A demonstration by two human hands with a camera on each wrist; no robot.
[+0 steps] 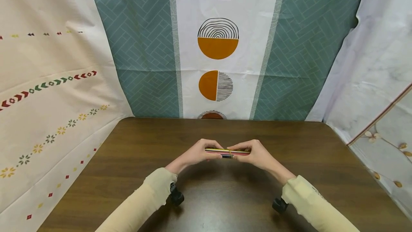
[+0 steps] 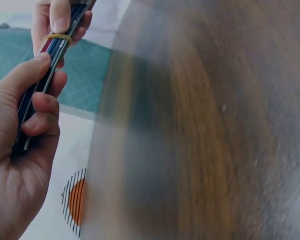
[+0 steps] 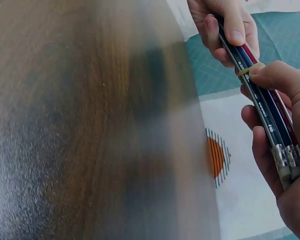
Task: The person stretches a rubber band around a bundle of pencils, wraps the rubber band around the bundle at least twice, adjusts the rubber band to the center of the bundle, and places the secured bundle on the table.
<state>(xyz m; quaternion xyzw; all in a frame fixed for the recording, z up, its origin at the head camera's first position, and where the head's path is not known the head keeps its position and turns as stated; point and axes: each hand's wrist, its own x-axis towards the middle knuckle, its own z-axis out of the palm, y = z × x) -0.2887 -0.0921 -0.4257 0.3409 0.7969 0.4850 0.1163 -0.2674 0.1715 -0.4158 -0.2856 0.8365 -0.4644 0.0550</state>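
A bundle of pencils [image 3: 264,102] is held level above the table, a hand at each end. My left hand [image 1: 197,153] grips one end, its thumb along the near side and fingers curled behind. At the eraser end, my right hand [image 1: 254,154] holds the bundle the same way. A yellowish rubber band [image 3: 249,70] circles the pencils near the middle, between the two hands. In the right wrist view the right thumb touches the band. Dark and red barrels show there, with metal ferrules and pale erasers [image 3: 284,172]. In the left wrist view the bundle [image 2: 52,47] slants upward.
The brown wooden table [image 1: 128,167] lies below both hands. A patterned cloth [image 1: 145,46] hangs behind its far edge, with more cloth at the left and right sides. Black wrist cameras [image 1: 177,197] hang under the sleeves, close above the tabletop.
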